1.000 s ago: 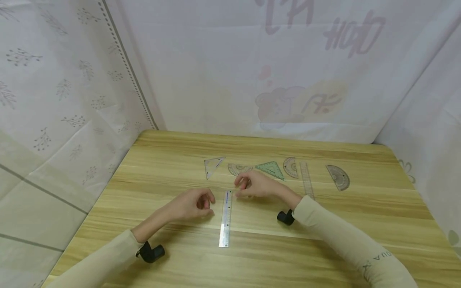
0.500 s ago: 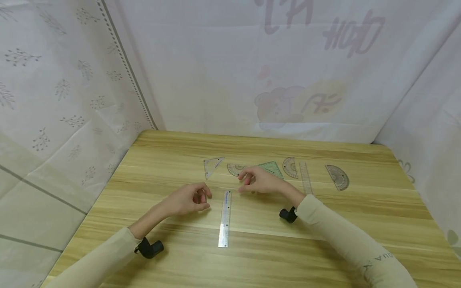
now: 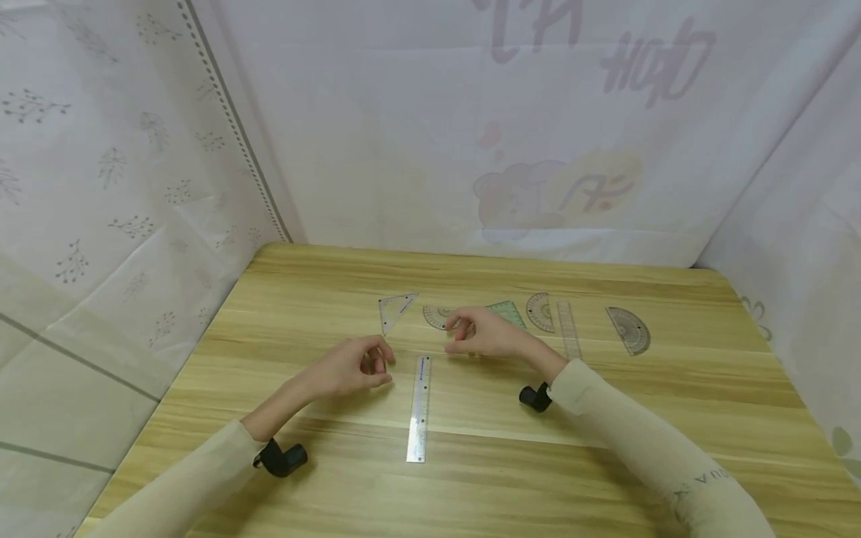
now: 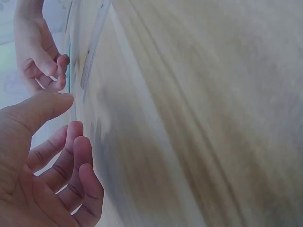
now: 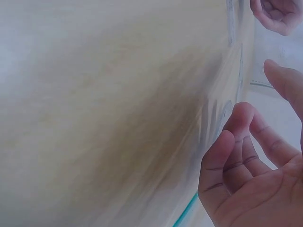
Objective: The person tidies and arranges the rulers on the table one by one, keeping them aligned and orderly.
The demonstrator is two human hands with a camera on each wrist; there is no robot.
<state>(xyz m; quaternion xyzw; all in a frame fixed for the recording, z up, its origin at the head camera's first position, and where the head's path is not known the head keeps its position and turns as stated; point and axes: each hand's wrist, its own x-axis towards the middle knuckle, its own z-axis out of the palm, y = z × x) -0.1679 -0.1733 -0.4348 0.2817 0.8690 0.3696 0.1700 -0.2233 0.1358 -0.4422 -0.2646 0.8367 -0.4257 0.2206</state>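
A clear straight ruler (image 3: 418,411) lies lengthwise on the wooden table between the two hands. To its left hovers my left hand (image 3: 353,366), fingers loosely bent with a gap to the thumb and nothing in the grasp. On the other side, beyond the ruler's far end, my right hand (image 3: 487,332) is held the same way, also without anything in it. In the head view that hand overlaps a green set square (image 3: 509,312) and sits beside a protractor (image 3: 436,317). Both wrist views show bare fingertips (image 4: 83,149) above the table.
Along the back of the table (image 3: 323,284) lie a clear set square (image 3: 395,306), a second protractor (image 3: 540,312), another clear ruler (image 3: 569,329) and a darker protractor (image 3: 628,330). Patterned cloth (image 3: 403,134) hangs around the table.
My right hand has drawn slightly away from the ruler, toward the back, covering more of the green set square. The left hand has shifted a little back and left. The ruler stays put.
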